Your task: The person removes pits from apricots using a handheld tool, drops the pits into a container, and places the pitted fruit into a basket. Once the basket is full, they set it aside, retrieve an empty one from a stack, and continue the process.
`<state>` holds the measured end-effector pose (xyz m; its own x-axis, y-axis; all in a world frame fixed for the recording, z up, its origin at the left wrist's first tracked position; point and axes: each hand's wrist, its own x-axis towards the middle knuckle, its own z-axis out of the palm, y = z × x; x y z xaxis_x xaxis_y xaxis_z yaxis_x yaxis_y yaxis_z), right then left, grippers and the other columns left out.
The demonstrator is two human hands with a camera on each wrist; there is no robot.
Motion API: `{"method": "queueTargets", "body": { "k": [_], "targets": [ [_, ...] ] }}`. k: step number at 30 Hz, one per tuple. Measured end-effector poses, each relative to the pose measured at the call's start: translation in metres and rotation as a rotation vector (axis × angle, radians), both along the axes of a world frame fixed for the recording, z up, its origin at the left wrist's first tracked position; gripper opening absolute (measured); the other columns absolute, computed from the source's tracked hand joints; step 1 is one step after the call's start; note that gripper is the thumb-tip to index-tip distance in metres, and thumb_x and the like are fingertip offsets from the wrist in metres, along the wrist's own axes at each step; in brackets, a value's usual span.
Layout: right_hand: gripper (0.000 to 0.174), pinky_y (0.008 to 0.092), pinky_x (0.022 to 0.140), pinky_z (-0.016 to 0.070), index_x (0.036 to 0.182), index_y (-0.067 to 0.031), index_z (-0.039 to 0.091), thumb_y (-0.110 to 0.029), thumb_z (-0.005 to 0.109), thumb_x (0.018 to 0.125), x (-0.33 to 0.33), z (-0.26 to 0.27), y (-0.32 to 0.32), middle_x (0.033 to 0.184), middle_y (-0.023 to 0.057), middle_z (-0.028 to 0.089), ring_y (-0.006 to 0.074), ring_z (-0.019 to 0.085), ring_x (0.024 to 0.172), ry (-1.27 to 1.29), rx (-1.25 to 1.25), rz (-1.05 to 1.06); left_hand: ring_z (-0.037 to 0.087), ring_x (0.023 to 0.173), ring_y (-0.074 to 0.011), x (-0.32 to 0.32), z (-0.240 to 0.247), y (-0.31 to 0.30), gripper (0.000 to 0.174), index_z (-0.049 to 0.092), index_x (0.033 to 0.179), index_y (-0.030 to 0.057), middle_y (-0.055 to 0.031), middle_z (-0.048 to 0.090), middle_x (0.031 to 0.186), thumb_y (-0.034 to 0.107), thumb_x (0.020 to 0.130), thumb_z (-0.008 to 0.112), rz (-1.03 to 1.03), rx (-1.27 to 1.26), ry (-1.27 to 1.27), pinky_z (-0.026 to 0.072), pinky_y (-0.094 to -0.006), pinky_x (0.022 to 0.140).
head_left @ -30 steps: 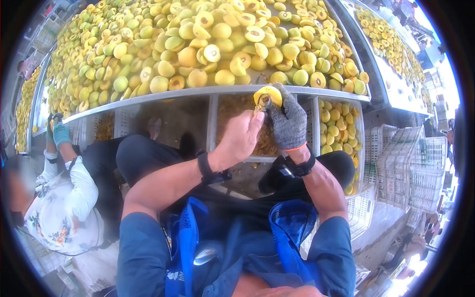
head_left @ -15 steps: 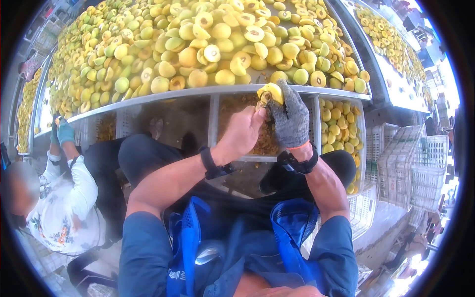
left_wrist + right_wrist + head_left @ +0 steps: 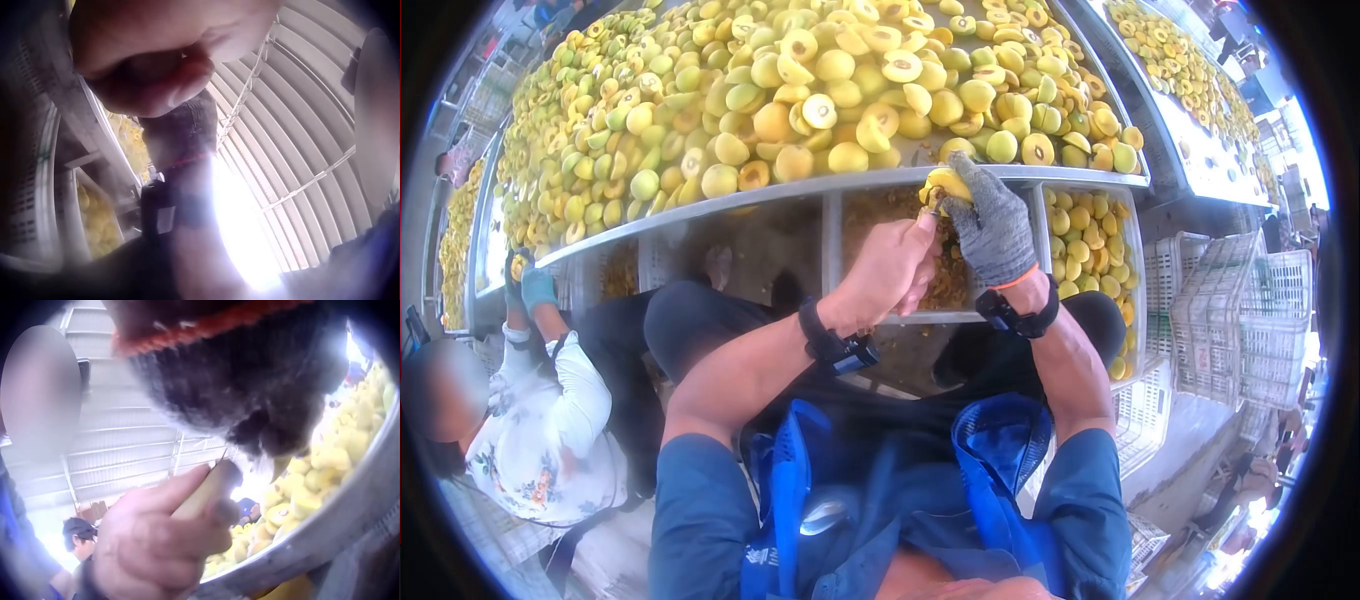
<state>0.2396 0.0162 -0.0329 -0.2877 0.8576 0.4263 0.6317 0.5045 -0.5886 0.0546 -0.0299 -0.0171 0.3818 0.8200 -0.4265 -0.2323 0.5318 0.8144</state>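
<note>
While my gloved right hand (image 3: 990, 225) pinches 1 yellow fruit (image 3: 945, 185) at the tray's (image 3: 800, 188) front edge, my bare left hand (image 3: 890, 270) grips a wooden tool handle (image 3: 203, 490) beside it.

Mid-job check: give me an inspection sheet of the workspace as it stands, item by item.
Surface: metal table, heaped with halved yellow fruit.
Job's things: fruit half at the table rim; wooden-handled tool.
Clutter: bin of fruit and bin of brownish scraps under the table.
Fingers: gloved right hand grips the fruit half; bare left hand grips the wooden-handled tool.
Cables: nothing seen.
Surroundings: second person at the left; white crates at the right.
</note>
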Motion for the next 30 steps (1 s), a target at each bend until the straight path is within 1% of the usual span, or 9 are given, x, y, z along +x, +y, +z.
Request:
{"method": "queueTargets", "body": {
  "k": [1,5,7,11,13,17,23,26,30],
  "targets": [
    [0.049,0.041,0.099,0.052,0.142,-0.0049,0.058,-0.007,0.069,0.094,-0.003,-0.005,-0.002,0.125,0.0223,0.068,0.0378,0.066,0.115,0.019,0.004,-0.017,0.038,0.037,-0.0115,0.001,0.003,0.0,0.048,0.054,0.089,0.0004,-0.0012,0.043,0.054,0.041,0.112,0.043,0.027,-0.066,-0.048,0.0304,-0.0285,0.036],
    [0.052,0.0417,0.1,0.0516,0.144,-0.0051,0.056,-0.006,0.068,0.094,-0.002,-0.004,-0.001,0.126,0.023,0.067,0.0386,0.066,0.115,0.018,0.03,0.004,0.04,0.038,-0.0107,0.0,-0.005,0.002,0.046,0.053,0.089,0.0005,-0.0008,0.045,0.056,0.04,0.111,0.043,-0.027,0.182,0.16,0.0322,-0.0287,0.036],
    [0.052,0.0459,0.098,0.0492,0.143,-0.0037,0.056,-0.009,0.067,0.092,0.004,-0.001,0.003,0.125,0.0235,0.066,0.0416,0.063,0.113,-0.012,-0.012,0.052,0.039,0.036,-0.0124,0.001,-0.008,0.004,0.048,0.054,0.087,0.0012,-0.0023,0.044,0.053,0.041,0.111,0.042,-0.043,0.327,0.292,0.0315,-0.029,0.037],
    [0.052,0.0477,0.097,0.0489,0.142,-0.0032,0.055,-0.01,0.067,0.092,0.011,0.005,0.007,0.126,0.0237,0.065,0.0424,0.062,0.114,-0.033,-0.096,0.11,0.037,0.039,-0.0111,0.001,-0.005,0.002,0.046,0.054,0.089,0.002,0.0001,0.041,0.056,0.041,0.111,0.043,-0.061,0.112,0.135,0.0302,-0.0286,0.037],
    [0.051,0.0439,0.099,0.0508,0.143,-0.0044,0.056,-0.007,0.068,0.093,0.004,-0.006,0.003,0.126,0.0227,0.067,0.0399,0.065,0.115,0.001,-0.009,0.044,0.035,0.041,-0.0102,0.004,-0.001,0.0,0.045,0.053,0.091,0.0027,0.0015,0.039,0.057,0.042,0.111,0.044,-0.002,-0.058,-0.027,0.0291,-0.0281,0.038],
    [0.051,0.0412,0.098,0.0524,0.142,-0.0049,0.058,-0.005,0.069,0.093,-0.002,-0.01,0.001,0.123,0.0217,0.07,0.0373,0.068,0.113,0.062,0.052,-0.001,0.034,0.041,-0.0096,0.004,-0.003,0.001,0.042,0.051,0.093,0.0021,0.0014,0.039,0.059,0.039,0.111,0.043,-0.017,-0.053,-0.066,0.0314,-0.029,0.036],
    [0.044,0.0466,0.095,0.0503,0.133,-0.003,0.062,-0.014,0.071,0.091,0.013,0.011,0.01,0.118,0.022,0.07,0.0404,0.064,0.112,0.09,-0.257,0.108,0.032,0.043,-0.0086,-0.005,-0.002,0.004,0.043,0.053,0.095,0.0057,0.003,0.037,0.06,0.046,0.109,0.046,-0.126,-0.114,-0.06,0.0282,-0.0266,0.038],
    [0.047,0.0406,0.095,0.053,0.141,-0.0038,0.058,-0.011,0.068,0.096,0.006,0.003,0.004,0.117,0.0222,0.071,0.0371,0.069,0.109,0.011,-0.1,0.051,0.033,0.043,-0.0082,-0.007,0.0,0.006,0.044,0.053,0.095,0.0055,0.0031,0.037,0.06,0.046,0.109,0.046,-0.128,-0.147,-0.072,0.0283,-0.0259,0.038],
    [0.046,0.0416,0.094,0.0523,0.139,-0.0044,0.06,-0.012,0.069,0.094,-0.004,-0.004,-0.001,0.115,0.0215,0.071,0.0379,0.068,0.108,-0.032,0.01,-0.031,0.033,0.042,-0.0081,-0.008,0.005,0.01,0.043,0.054,0.095,0.0042,0.0028,0.037,0.059,0.044,0.109,0.046,-0.102,-0.194,-0.079,0.0287,-0.0256,0.038]
  ]
}}
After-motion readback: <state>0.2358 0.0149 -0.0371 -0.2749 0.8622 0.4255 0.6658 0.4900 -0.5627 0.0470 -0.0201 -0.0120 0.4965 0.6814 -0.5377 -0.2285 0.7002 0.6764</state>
